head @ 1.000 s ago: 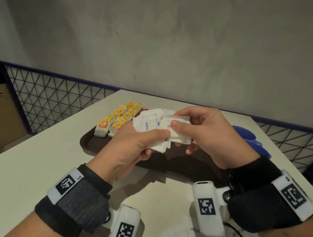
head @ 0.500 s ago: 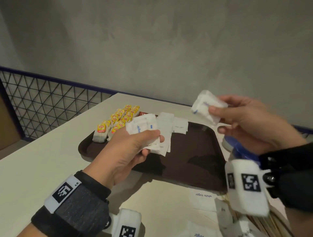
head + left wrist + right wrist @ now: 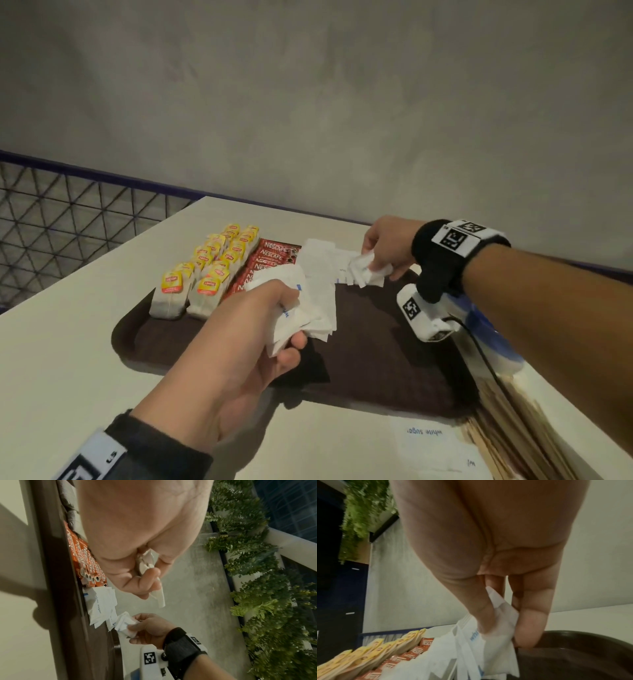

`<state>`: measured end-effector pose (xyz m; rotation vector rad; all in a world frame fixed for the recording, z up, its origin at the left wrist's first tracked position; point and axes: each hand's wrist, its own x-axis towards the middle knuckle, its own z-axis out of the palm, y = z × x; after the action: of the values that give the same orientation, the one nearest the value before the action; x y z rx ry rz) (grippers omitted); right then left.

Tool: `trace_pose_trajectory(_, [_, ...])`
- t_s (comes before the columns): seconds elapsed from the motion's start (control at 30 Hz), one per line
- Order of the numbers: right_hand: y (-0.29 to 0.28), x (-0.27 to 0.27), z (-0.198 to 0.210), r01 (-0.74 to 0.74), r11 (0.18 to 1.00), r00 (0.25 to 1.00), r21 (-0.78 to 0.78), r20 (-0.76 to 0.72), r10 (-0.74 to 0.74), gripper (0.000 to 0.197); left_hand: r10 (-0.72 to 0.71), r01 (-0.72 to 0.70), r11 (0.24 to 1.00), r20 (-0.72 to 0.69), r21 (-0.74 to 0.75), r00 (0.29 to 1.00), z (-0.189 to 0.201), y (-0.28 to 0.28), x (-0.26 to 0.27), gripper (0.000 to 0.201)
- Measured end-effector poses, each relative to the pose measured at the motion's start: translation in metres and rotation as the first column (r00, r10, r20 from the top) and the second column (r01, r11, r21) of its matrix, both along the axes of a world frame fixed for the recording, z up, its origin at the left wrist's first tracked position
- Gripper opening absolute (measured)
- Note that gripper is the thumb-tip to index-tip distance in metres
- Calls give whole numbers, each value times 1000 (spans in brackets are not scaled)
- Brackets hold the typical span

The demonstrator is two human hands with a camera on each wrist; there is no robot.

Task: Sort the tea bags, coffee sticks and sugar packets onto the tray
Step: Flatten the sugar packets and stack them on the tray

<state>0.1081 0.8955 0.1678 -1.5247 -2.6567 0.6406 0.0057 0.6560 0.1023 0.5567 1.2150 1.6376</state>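
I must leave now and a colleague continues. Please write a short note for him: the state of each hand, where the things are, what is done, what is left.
Left hand: holds a bunch of sugar packets over the tray.
Right hand: pinches a few sugar packets at the tray's far right, by the sugar row.
On the tray: tea bags in two rows on the left, coffee sticks beside them, then a row of sugar.
Off the tray: loose sugar packets on the table, near side.
Done: tea and coffee sorted, sugar begun.
Left: lay down both handfuls, then add the loose packets.
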Motion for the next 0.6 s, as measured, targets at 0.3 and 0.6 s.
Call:
trace_pose_trajectory(0.3, [19, -19, -26, 23, 991, 990, 133, 133, -41, 26, -42, 41, 999, 158, 13, 987, 2, -1, 7, 16])
trace_pose_trajectory(0.6, [17, -19, -38, -13, 948, 954, 318, 288, -84, 17, -11, 20, 999, 245, -36, 970, 5, 1, 10, 27])
